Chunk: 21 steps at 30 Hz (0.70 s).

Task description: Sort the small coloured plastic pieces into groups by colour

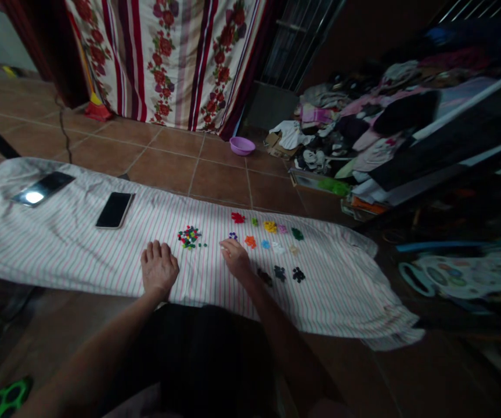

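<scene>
My left hand (pixel 158 268) lies flat, palm down, on the striped cloth, with its fingers stretched out. My right hand (pixel 235 256) is in a pinch just above the cloth, beside a few dark blue pieces (pixel 233 235). Something pale shows at its fingertips, too small to name. Between the hands, a bit farther off, sits a mixed pile of small coloured pieces (pixel 189 237). Sorted by colour to the right are red pieces (pixel 238 217), yellow pieces (pixel 270 226), orange pieces (pixel 250 241), light blue pieces (pixel 266 244), white pieces (pixel 278 248) and black pieces (pixel 298 274).
The striped cloth (pixel 80 249) covers a long, narrow surface. A phone (pixel 114 210) and a shiny dark slab (pixel 45 188) reflecting a light lie on its left part. Beyond are a purple basin (pixel 242 146) on the tiled floor, a floral curtain (pixel 163 64) and heaped clothes (pixel 363 122).
</scene>
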Each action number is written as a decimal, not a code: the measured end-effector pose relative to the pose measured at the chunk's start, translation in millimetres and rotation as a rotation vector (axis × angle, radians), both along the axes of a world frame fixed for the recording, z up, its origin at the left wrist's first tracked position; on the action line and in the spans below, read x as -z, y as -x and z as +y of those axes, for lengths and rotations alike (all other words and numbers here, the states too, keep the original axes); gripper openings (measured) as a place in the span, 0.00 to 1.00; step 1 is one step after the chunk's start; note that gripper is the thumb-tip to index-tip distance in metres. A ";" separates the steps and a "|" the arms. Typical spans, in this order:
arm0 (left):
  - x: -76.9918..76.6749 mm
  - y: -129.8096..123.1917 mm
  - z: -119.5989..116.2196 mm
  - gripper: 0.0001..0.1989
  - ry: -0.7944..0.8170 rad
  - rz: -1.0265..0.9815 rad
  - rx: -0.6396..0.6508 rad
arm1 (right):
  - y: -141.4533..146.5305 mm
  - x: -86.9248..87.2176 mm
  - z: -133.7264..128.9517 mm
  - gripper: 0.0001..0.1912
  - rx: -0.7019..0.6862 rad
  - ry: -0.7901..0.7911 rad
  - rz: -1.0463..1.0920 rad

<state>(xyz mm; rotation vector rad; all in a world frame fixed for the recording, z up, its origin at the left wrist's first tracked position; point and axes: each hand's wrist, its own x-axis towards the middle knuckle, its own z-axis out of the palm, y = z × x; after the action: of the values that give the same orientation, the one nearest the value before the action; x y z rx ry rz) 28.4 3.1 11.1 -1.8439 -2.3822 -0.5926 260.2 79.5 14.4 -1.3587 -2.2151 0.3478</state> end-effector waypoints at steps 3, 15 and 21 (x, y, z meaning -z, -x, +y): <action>-0.3 0.0 -0.2 0.22 0.001 0.018 -0.007 | 24.9 5.5 -2.4 0.16 -0.035 0.005 -0.004; 0.5 0.8 -1.3 0.22 -0.010 0.018 0.011 | 58.5 14.5 -2.9 0.12 0.085 0.047 -0.085; 2.2 0.1 -2.2 0.21 -0.040 0.080 0.004 | 58.5 15.6 -9.0 0.11 0.131 0.055 -0.103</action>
<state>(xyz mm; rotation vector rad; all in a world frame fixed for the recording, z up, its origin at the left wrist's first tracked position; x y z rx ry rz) 28.3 0.9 9.0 -1.8212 -2.2995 -0.5523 201.8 70.5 -1.2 -1.5752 -2.1992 0.2996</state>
